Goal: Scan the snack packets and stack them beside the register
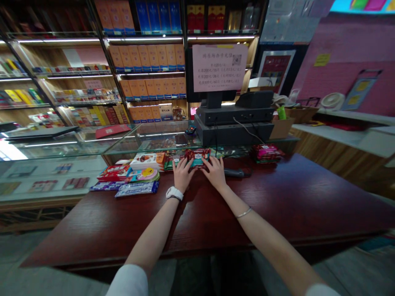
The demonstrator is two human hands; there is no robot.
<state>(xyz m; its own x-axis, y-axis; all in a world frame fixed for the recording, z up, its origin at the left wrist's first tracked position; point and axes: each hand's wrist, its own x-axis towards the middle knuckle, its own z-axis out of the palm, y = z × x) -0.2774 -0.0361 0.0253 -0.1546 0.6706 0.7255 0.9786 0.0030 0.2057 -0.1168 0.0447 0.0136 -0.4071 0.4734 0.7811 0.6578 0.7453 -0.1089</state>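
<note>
A shiny red snack packet (197,156) with a white label and a teal patch lies near the back of the dark wooden table. My left hand (183,176), with a white watch at the wrist, grips its left end, fingers partly spread. At the other end, my right hand (216,173) has its fingertips on the packet's right edge. Left of it lies a green packet (170,161), partly behind my left fingers. A black handheld scanner (233,172) rests just right of my right hand.
Snack boxes and bars (137,188) are grouped on the table's left. Red and pink packets (267,153) are piled at the back right. Behind the table stand a glass display counter (123,144) and a checkout terminal (234,129) with a paper sign (219,68). Stocked shelves line the wall.
</note>
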